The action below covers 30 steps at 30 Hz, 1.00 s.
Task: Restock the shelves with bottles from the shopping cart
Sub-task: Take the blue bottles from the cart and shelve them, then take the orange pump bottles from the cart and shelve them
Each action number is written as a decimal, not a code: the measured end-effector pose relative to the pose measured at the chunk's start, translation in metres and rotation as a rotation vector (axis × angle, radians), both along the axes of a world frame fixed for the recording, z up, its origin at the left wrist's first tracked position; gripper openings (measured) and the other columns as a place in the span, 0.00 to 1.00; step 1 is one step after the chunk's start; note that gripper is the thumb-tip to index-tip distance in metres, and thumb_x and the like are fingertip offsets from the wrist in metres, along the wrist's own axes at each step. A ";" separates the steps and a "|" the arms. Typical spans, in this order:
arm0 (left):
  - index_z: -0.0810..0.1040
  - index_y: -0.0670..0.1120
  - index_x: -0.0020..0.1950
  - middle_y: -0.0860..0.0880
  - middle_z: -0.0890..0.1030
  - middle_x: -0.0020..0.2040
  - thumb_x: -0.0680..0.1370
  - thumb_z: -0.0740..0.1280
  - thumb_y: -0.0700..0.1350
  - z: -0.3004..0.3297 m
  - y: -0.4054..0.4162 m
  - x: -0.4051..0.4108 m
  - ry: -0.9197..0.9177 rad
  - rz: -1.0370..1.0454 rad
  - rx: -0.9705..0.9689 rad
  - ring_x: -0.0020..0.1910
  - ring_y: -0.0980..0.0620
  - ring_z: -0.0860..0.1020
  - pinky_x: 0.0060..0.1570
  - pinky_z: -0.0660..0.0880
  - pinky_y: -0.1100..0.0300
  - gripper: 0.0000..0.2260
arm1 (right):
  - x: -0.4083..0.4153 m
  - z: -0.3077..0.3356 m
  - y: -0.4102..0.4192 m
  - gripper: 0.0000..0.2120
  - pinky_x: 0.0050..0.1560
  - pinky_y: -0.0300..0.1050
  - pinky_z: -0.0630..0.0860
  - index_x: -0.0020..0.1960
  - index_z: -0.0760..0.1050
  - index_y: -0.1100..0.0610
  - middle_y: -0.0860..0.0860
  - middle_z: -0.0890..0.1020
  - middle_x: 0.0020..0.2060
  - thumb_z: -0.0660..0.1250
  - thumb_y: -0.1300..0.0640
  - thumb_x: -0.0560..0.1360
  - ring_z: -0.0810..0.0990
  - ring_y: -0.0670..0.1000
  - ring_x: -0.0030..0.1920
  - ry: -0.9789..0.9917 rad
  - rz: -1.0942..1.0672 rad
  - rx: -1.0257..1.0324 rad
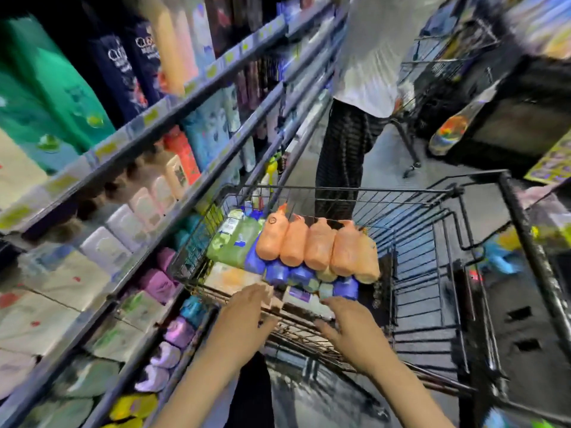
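The shopping cart [383, 193] is a black wire basket with thin straight bars, and everything here is placed against it. Inside it, toward its left half, a row of orange bottles [315, 248] lies side by side: smooth, rounded plastic with narrow necks pointing to the cart's far rim. Under and in front of them sit blue bottles [278, 271], and to their left a pale green bottle [231, 244] with a white label. How many layers lie beneath is hidden by the top row.

At the cart's near rim the left hand [244, 316] reaches in with fingers straight and loose, gripping nothing; its fingertips are over a pale flat pack whose print is too blurred to read. The right hand [346, 325] hovers just right of it, fingers spread and relaxed, also holding nothing. Whether either hand touches the wire cannot be told.

Left of the cart run the shelves [197, 84], grey metal ledges with yellow-green price tags, packed with tall glossy bottles in green, navy, peach, white and purple; most labels are smeared by motion. Beyond the cart's far rim stands a person [364, 57] in a white top and dark trousers, cut off above the torso. The right part of the cart is bare wire.
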<state>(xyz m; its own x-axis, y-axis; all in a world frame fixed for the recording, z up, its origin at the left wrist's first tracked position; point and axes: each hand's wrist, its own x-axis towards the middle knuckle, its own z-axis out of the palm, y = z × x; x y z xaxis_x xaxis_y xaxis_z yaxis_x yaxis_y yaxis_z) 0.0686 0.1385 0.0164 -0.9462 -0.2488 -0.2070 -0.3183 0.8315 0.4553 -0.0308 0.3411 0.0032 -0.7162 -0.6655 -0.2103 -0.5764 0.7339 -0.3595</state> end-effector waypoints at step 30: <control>0.54 0.39 0.75 0.40 0.66 0.67 0.70 0.68 0.66 -0.186 -0.130 -0.293 -0.419 0.175 0.192 0.65 0.40 0.70 0.62 0.70 0.49 0.46 | -0.213 -0.183 -0.141 0.36 0.76 0.55 0.42 0.78 0.34 0.54 0.56 0.38 0.78 0.50 0.40 0.81 0.39 0.58 0.78 -0.142 -0.362 0.367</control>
<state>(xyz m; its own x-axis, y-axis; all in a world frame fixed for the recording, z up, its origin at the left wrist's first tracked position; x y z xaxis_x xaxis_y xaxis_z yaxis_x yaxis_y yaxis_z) -0.2241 0.0081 -0.1692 -0.7193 -0.3168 -0.6183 -0.6340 0.6631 0.3978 -0.2438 0.2003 -0.1797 -0.8337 -0.2454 -0.4946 -0.2270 0.9689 -0.0980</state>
